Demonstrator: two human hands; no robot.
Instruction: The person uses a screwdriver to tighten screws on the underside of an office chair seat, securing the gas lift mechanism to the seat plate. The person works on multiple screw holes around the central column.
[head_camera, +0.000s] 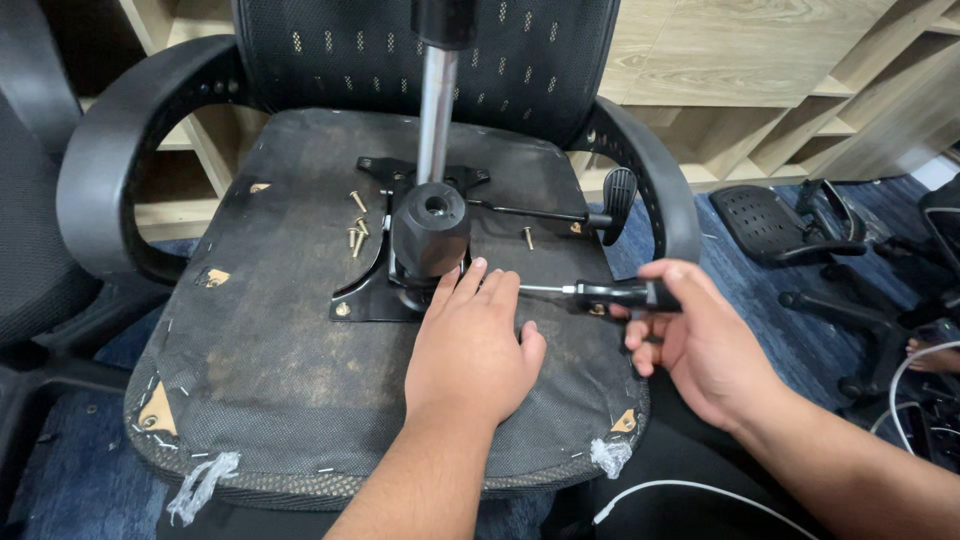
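- An overturned office chair seat is filling the middle of the frame, its dusty fabric underside facing up, with curved black armrests arching at left and right and the mesh backrest standing behind it at the top; it is looking bulky and stiff, best steadied by pressing flat on the underside or gripping an armrest
- A black metal tilt mechanism is sitting at the centre of the seat on its mounting plate, with a silver gas-lift cylinder rising from it toward the top of the frame and a lever with a paddle handle reaching out to the right; this part is likely heavy and rigid, and it would be safest taken by the plate edges or the hub
- The left hand is lying palm down on the seat just below the mechanism, fingers straight and together, tips touching the plate's lower edge, gripping nothing
- The right hand is coming in from the lower right, wrist bent, fingers curled tight around the black handle of a screwdriver
- The screwdriver is lying nearly level right of centre, its thin shaft pointing left toward the plate, tip hidden behind the left fingers; the handle is looking hard and light
- Several loose brass screws are lying upper left of the mechanism, one more to its right; small, easily rolling
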